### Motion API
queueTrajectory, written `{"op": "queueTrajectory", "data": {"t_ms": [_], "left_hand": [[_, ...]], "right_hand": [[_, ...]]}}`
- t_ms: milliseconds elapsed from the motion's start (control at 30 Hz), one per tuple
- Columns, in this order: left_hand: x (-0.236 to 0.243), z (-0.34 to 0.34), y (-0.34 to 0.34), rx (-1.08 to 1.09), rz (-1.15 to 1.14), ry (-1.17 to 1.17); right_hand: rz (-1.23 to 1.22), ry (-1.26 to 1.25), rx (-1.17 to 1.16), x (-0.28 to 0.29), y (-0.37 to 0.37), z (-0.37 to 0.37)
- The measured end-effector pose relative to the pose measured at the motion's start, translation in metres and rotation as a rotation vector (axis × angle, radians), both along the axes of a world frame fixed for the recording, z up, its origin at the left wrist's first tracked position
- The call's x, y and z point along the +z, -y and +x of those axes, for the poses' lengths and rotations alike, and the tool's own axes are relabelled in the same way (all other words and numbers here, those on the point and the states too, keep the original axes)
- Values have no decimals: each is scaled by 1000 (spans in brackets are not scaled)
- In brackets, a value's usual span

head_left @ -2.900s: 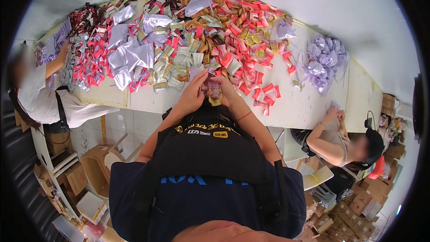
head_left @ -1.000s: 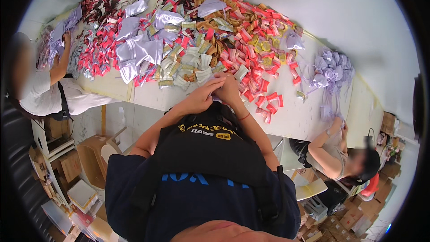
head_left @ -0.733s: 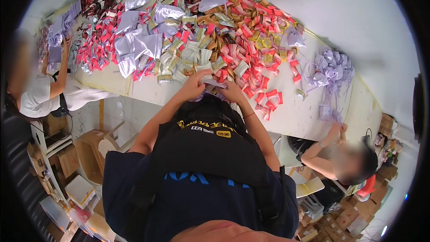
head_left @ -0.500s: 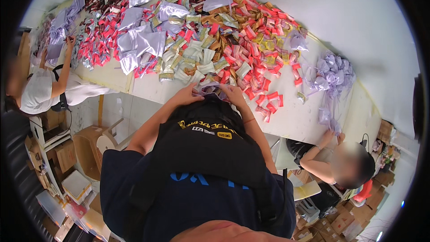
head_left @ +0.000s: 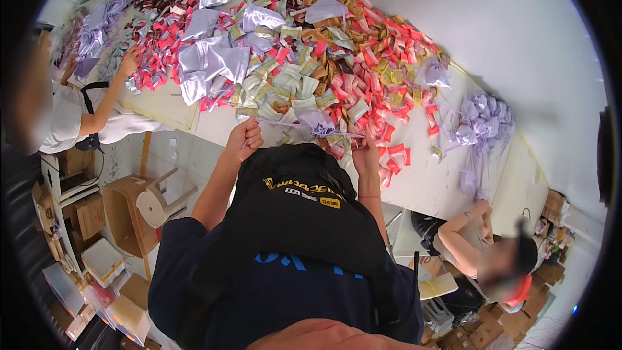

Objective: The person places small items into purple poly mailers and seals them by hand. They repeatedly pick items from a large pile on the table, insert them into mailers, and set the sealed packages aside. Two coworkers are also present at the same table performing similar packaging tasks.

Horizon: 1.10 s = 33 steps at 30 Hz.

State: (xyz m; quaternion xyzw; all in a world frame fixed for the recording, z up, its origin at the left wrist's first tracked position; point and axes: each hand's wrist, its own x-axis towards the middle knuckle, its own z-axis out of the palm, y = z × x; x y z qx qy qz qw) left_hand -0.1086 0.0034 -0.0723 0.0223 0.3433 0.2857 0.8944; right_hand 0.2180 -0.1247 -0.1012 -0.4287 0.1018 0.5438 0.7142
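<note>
A small lavender satin pouch (head_left: 317,124) is gathered at its neck, its thin ribbons stretched out to both sides near the table's front edge. My left hand (head_left: 246,135), left of the pouch, is closed on one ribbon. My right hand (head_left: 364,148), right of it, pinches the other ribbon. Behind and around the pouch lie small wrapped packets: pale green-and-white ones (head_left: 285,76), brown ones and red-and-pink ones (head_left: 395,155). Flat lavender pouches (head_left: 210,65) lie on the heap to the left.
A co-worker at left (head_left: 61,116) reaches into packets; another at right (head_left: 463,246) handles tied lavender pouches (head_left: 486,116) on the table (head_left: 427,188). A wall rises behind the table. A stool (head_left: 155,204), cardboard boxes (head_left: 126,217) and shelves stand below.
My hands have moved apart, drawing the pouch's ribbons sideways; its mouth is now bunched. The left co-worker's hand has moved rightward into the packets. My view has shifted slightly.
</note>
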Motion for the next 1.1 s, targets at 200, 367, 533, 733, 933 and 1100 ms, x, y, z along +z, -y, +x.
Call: {"op": "queueTrajectory", "data": {"t_ms": [200,367,533,733,933,1100], "left_hand": [[-8,45,-40,329,148,202],[-40,64,-31,98,100,98],[-92,58,-83,-100,1118,-876],[-84,21,-154,-177,1329,-2178],[-89,-19,-176,66,1249,-1867],[-93,-70,-174,168,1297,-1682]], "right_hand": [[258,-111,410,57,-18,-41],[53,39,234,60,4,20],[36,960,-59,133,-15,46],[-394,2244,-42,177,-58,48],[-299,1773,202,36,-116,123],[-651,1730,336,-76,-170,178]]}}
